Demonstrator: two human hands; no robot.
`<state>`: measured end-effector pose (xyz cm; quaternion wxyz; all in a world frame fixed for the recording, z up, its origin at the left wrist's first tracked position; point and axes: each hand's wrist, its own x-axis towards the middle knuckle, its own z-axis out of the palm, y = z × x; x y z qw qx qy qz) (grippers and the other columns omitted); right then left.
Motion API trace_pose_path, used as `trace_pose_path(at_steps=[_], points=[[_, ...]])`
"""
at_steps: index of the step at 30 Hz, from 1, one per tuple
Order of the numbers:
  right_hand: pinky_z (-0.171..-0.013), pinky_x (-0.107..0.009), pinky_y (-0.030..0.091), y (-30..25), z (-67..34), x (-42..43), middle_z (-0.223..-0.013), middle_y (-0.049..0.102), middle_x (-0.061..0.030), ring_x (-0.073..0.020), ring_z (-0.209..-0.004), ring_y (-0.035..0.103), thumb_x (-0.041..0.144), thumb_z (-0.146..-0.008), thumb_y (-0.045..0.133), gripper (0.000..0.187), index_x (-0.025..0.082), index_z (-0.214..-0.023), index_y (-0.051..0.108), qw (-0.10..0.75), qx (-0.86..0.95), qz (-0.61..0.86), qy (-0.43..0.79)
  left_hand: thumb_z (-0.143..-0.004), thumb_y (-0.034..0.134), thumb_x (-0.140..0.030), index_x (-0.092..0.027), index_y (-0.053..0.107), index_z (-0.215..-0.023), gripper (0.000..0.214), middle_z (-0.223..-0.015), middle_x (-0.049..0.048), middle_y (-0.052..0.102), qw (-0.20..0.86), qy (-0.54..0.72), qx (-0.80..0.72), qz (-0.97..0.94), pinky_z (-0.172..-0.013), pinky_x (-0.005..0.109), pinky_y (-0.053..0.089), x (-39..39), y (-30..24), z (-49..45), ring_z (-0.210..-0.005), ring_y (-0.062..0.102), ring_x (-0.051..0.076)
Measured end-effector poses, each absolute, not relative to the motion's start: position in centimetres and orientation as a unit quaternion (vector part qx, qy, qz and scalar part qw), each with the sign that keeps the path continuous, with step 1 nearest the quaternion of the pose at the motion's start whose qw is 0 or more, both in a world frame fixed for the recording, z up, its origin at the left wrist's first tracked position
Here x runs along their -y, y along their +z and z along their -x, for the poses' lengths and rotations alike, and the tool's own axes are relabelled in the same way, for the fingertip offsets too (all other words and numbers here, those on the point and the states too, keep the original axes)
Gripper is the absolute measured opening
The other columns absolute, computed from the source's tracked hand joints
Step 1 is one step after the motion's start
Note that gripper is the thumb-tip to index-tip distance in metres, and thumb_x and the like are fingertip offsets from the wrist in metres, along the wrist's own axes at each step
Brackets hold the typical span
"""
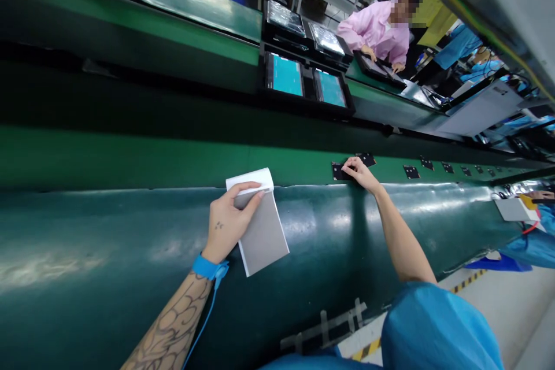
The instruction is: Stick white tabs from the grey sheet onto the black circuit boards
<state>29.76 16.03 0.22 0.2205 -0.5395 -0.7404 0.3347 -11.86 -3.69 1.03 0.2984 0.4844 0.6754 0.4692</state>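
Observation:
My left hand point(232, 217) is closed on a white pad of sheets point(264, 237) with a grey face. Its thumb lies on the pad's upper part, where the top edge curls over. The pad is tilted above the dark green bench. Farther right, my right hand point(361, 173) is over a flat black panel point(337, 171) with small light squares on it. The fingertips are pinched together at the panel; what is between them, if anything, is too small to make out. Just behind that hand lies another black panel point(368, 159).
More black panels point(411, 172) lie spaced along the green belt point(303, 167) to the right. Black trays point(307, 98) holding blue-faced flat pieces stand on the far ledge. A person in pink point(377, 29) handles a dark tray across the line. A white box point(514, 209) sits far right.

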Motion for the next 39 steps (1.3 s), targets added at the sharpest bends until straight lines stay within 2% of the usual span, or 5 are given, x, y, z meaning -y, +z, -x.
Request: trace_pose_path(at_steps=[8, 13, 20, 25, 39], points=[[-0.096, -0.041, 0.046, -0.7, -30.0, -16.0, -0.108, 0.061, -0.0063, -0.024, -0.104, 0.055, 0.061, -0.086, 0.076, 0.04, 0.022, -0.092, 0.074, 0.238, 0.745, 0.548, 0.298, -0.091, 0.074, -0.054, -0.025, 0.082, -0.109, 0.035, -0.1, 0.0038, 0.084, 0.292, 0.466, -0.677, -0.488, -0.061, 0.03, 0.05, 3.9, 1.0, 11.7, -0.069, 0.069, 0.021], [-0.084, -0.036, 0.047, 0.9, -29.5, -15.5, -0.091, 0.062, -0.0016, -0.0201, -0.085, 0.053, 0.066, -0.071, 0.086, 0.052, 0.023, -0.09, 0.063, 0.35, 0.647, 0.608, 0.299, -0.093, 0.074, -0.052, -0.024, 0.082, -0.11, 0.033, -0.109, 0.0052, 0.085, 0.301, 0.473, -0.661, -0.498, -0.074, 0.033, 0.056, 3.6, 0.5, 12.0, -0.084, 0.075, 0.025], [-0.08, -0.034, 0.046, 1.1, -17.2, -10.9, -0.088, 0.057, 0.0011, -0.0172, -0.079, 0.054, 0.065, -0.092, 0.069, 0.045, 0.023, -0.105, 0.06, 0.518, 0.601, 0.538, 0.286, -0.089, 0.079, -0.044, -0.022, 0.082, -0.106, 0.028, -0.113, 0.008, 0.085, 0.335, 0.557, -0.608, -0.455, -0.101, 0.044, 0.06, 3.4, 0.6, 13.0, -0.107, 0.079, 0.031], [-0.072, -0.035, 0.049, -2.1, -1.7, -6.6, -0.088, 0.065, -0.0014, -0.0178, -0.071, 0.059, 0.06, -0.095, 0.072, 0.041, 0.023, -0.112, 0.068, 0.462, 0.637, 0.417, 0.455, -0.088, 0.082, -0.035, -0.02, 0.083, -0.107, 0.024, -0.114, 0.0104, 0.085, 0.325, 0.615, -0.592, -0.407, -0.11, 0.042, 0.056, 2.7, 0.6, 17.2, -0.112, 0.078, 0.03], [-0.086, -0.044, 0.056, -1.6, 15.2, -4.9, -0.115, 0.073, -0.011, -0.0298, -0.098, 0.071, 0.073, -0.087, 0.071, 0.053, 0.024, -0.107, 0.074, 0.449, 0.661, 0.421, 0.429, -0.081, 0.091, -0.038, -0.024, 0.087, -0.105, 0.029, -0.11, 0.0089, 0.086, 0.256, 0.705, -0.587, -0.305, -0.106, 0.041, 0.057, 3.6, -0.9, 26.2, -0.109, 0.079, 0.031]])
